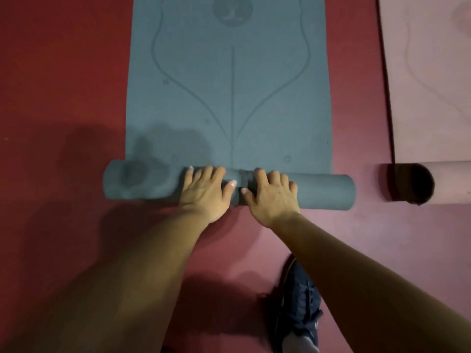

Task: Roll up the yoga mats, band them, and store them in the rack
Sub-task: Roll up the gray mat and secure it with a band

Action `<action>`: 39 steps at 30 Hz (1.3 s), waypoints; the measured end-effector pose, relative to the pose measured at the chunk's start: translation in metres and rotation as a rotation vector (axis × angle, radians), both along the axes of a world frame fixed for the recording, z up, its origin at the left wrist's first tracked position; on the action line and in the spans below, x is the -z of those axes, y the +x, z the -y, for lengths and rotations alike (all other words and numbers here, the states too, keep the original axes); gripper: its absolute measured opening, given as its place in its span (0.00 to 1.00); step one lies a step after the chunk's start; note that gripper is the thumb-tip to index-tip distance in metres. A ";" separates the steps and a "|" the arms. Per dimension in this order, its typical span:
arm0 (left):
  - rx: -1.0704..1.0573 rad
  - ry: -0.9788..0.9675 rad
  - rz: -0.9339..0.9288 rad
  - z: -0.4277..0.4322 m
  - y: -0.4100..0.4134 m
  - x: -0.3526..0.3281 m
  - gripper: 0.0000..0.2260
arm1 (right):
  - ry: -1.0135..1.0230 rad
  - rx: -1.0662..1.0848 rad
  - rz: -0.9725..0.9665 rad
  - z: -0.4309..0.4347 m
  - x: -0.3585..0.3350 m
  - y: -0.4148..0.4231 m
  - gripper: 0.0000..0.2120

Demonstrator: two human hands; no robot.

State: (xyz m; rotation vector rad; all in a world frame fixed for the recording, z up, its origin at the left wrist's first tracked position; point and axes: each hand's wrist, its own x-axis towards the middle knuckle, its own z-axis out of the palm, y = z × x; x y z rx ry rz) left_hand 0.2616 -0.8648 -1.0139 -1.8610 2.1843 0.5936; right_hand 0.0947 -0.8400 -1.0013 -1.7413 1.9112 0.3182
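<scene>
Navy lace-up sneaker [300, 307] with a pale grey sock [299, 343].

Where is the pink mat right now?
In the head view, the pink mat lies at the far right edge on the red floor, just right of the blue mat, its near end partly rolled.
</scene>
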 end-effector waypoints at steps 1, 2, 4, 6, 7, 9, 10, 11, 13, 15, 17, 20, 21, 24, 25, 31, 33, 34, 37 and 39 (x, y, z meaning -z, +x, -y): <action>0.012 -0.001 -0.004 -0.012 0.002 -0.002 0.22 | 0.011 0.014 -0.020 -0.009 -0.001 0.004 0.29; 0.010 0.010 -0.007 -0.024 0.005 -0.004 0.23 | 0.028 0.021 -0.031 -0.019 -0.002 0.008 0.29; 0.019 0.072 0.002 -0.049 0.014 -0.005 0.24 | 0.055 0.024 -0.019 -0.041 -0.002 0.018 0.28; 0.027 0.088 -0.018 -0.070 0.024 -0.001 0.22 | 0.054 0.038 0.010 -0.064 0.001 0.029 0.27; 0.024 0.078 -0.041 -0.078 0.028 0.001 0.21 | 0.057 0.036 0.013 -0.073 0.002 0.033 0.27; 0.046 0.050 -0.077 -0.093 0.035 0.010 0.22 | 0.045 0.012 -0.035 -0.085 0.005 0.038 0.26; 0.064 0.042 -0.083 -0.101 0.037 0.016 0.24 | 0.032 -0.008 -0.065 -0.088 0.007 0.040 0.26; 0.068 0.034 -0.085 -0.107 0.038 0.021 0.27 | 0.021 -0.026 -0.081 -0.092 0.011 0.040 0.25; 0.040 -0.037 -0.079 -0.115 0.036 0.035 0.31 | -0.044 -0.083 -0.077 -0.098 0.022 0.038 0.24; -0.004 -0.128 -0.082 -0.124 0.031 0.053 0.28 | -0.088 -0.110 -0.035 -0.103 0.035 0.033 0.23; -0.006 -0.214 -0.079 -0.137 0.026 0.067 0.24 | -0.082 -0.141 -0.018 -0.113 0.047 0.025 0.24; 0.036 -0.313 -0.055 -0.155 0.027 0.080 0.21 | -0.106 -0.241 -0.013 -0.129 0.060 0.014 0.28; 0.055 -0.342 -0.047 -0.161 0.029 0.083 0.21 | -0.125 -0.253 -0.007 -0.136 0.064 0.010 0.29; 0.112 -0.397 -0.027 -0.177 0.033 0.093 0.21 | -0.177 -0.240 0.045 -0.156 0.076 0.005 0.28; 0.121 -0.414 -0.019 -0.181 0.034 0.096 0.21 | -0.187 -0.236 0.066 -0.161 0.080 0.004 0.26; 0.229 -0.562 -0.025 -0.196 0.052 0.118 0.23 | -0.529 -0.302 0.133 -0.185 0.112 0.001 0.22; 0.246 -0.584 -0.027 -0.194 0.055 0.123 0.24 | -0.605 -0.246 0.096 -0.186 0.122 0.005 0.23; 0.248 -0.588 -0.032 -0.193 0.055 0.125 0.24 | -0.628 -0.222 0.085 -0.187 0.127 0.008 0.24; 0.260 -0.624 -0.048 -0.188 0.053 0.134 0.25 | -0.647 -0.200 0.113 -0.187 0.138 0.010 0.25; 0.291 -0.657 -0.073 -0.182 0.055 0.139 0.25 | -0.626 -0.196 0.167 -0.183 0.140 0.006 0.25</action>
